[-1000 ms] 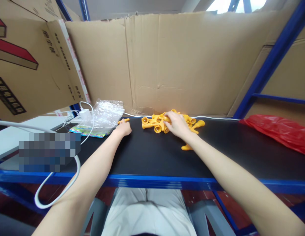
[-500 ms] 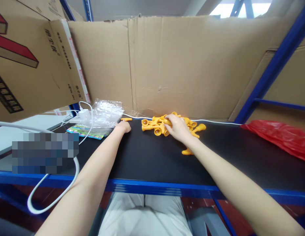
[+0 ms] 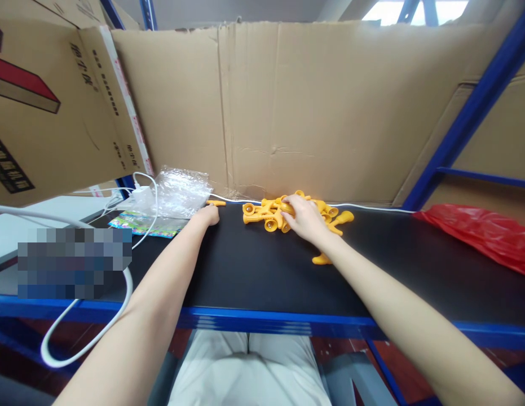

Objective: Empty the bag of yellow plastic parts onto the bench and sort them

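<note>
My left hand (image 3: 209, 215) is closed at the back of the black tabletop, beside the clear plastic wrap. A slim yellow plastic piece (image 3: 216, 202) sticks out past its fingers. Over a heap of yellow plastic parts (image 3: 268, 212), my right hand (image 3: 305, 219) has its fingers curled round one yellow piece (image 3: 288, 209). Several parts in the heap have round cup-shaped ends; the hand hides some of them. A separate yellow piece (image 3: 321, 259) lies nearer me, partly behind my right forearm.
Crumpled clear wrap (image 3: 181, 189) rests on a colourful flat packet (image 3: 131, 223) at left. A white cable (image 3: 129, 282) loops over the front edge. Red plastic bag (image 3: 477, 234) lies right. Cardboard (image 3: 330, 113) walls the back; blue posts (image 3: 469, 113) frame the bench.
My left hand has shifted slightly to the left, its yellow piece still showing. My right hand stays on the heap. The whole view has moved a little.
</note>
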Available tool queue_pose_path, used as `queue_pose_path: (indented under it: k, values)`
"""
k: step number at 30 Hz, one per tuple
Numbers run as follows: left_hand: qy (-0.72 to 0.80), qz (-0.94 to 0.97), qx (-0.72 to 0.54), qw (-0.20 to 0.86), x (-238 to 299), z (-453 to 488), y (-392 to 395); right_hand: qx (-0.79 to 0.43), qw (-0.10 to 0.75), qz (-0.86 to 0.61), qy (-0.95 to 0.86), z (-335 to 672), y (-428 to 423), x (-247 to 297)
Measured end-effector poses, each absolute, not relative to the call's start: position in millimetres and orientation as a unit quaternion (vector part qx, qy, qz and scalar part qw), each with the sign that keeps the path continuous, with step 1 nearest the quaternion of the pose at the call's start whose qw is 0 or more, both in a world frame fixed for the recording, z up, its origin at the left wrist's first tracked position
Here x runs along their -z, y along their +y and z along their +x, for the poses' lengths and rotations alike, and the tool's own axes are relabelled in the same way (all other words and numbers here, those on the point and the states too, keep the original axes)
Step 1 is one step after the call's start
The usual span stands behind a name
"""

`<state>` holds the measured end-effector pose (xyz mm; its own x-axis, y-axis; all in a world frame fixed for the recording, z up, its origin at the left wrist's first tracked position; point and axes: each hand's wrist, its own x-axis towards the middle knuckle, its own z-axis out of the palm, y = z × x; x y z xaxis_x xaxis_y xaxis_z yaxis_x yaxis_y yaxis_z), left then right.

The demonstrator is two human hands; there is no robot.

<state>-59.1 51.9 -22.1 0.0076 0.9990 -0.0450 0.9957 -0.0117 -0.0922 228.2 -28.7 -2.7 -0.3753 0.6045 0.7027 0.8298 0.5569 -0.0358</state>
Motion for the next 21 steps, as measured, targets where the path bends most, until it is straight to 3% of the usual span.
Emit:
queue_pose_path:
  k: [21]
  values:
    - [-0.701, -0.711, -0.052, 0.021, 20.1, -54.8, 54.5, 0.167, 0.355, -0.434, -0.811, 228.1, -27.4, 4.4]
